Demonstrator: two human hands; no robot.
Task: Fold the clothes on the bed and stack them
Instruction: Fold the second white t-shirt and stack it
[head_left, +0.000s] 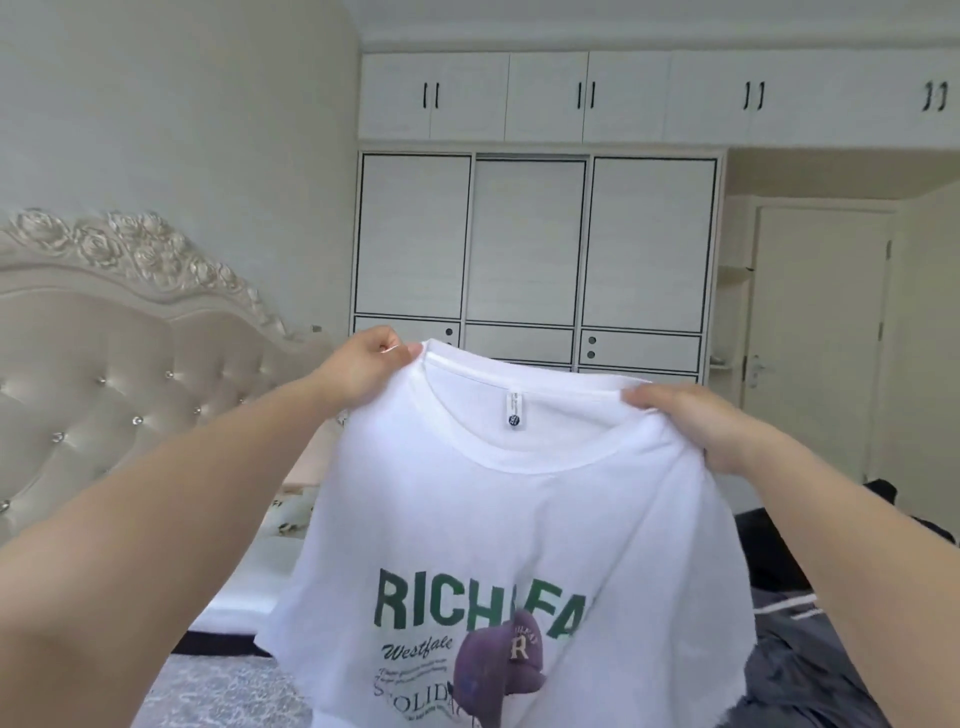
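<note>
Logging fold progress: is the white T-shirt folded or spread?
Spread: the white T-shirt hangs open, held up at the shoulders by left hand and right hand.

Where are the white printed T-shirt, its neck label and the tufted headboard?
White printed T-shirt (519, 530), head view, chest fabric.
Neck label (513, 410), head view, strip's middle.
Tufted headboard (104, 374), head view, padded panel.

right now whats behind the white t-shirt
Around the t-shirt show a wardrobe, white bedding and dark clothes. The bed directly behind it is covered.
</note>
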